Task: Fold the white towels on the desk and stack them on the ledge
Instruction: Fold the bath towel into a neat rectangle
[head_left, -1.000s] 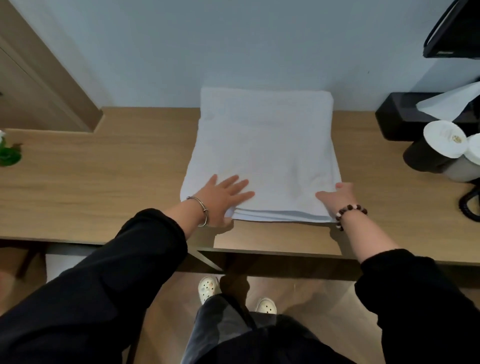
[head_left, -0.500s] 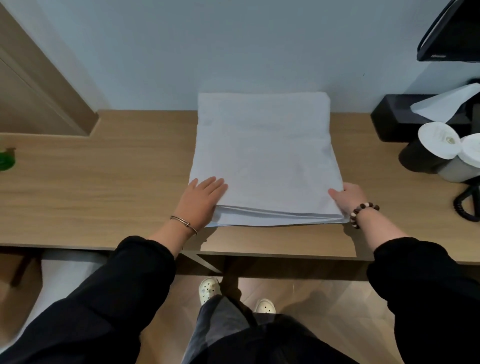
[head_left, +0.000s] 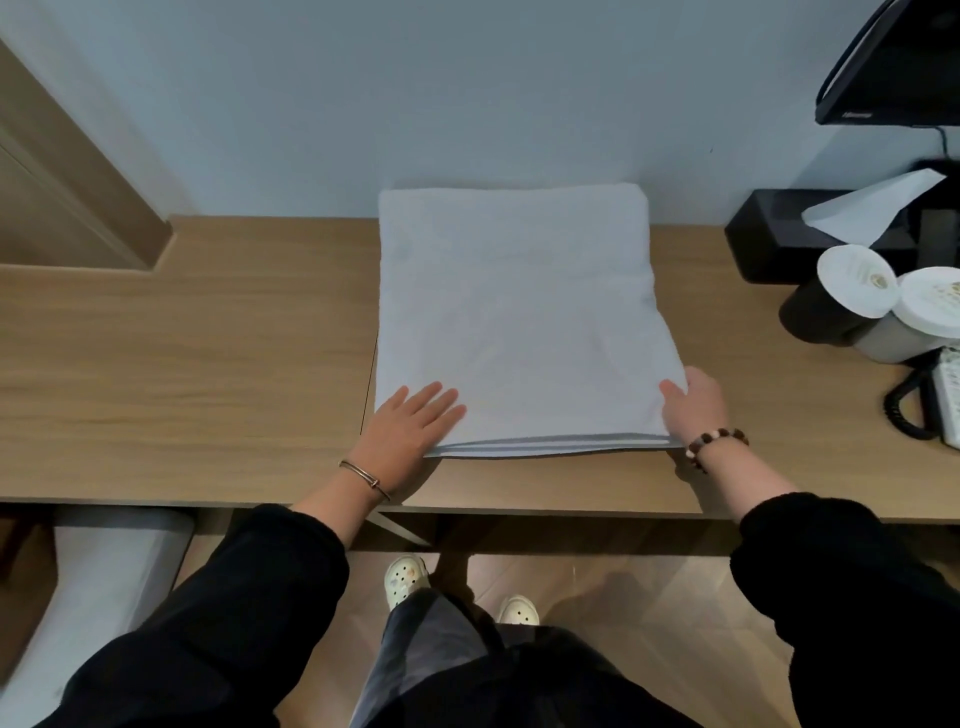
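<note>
Left hand slid flat, fingers straight, onto the white towel; right hand pinched its near-right corner; long axis ran near-to-far.

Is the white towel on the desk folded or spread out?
Folded: the white towel shows stacked layer edges along its near side.

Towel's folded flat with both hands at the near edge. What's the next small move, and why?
Probably slip the left hand under the near-left corner of the towel: it lies flat on top, while the right hand pinches the near-right corner, so both could then lift that layered edge.
</note>
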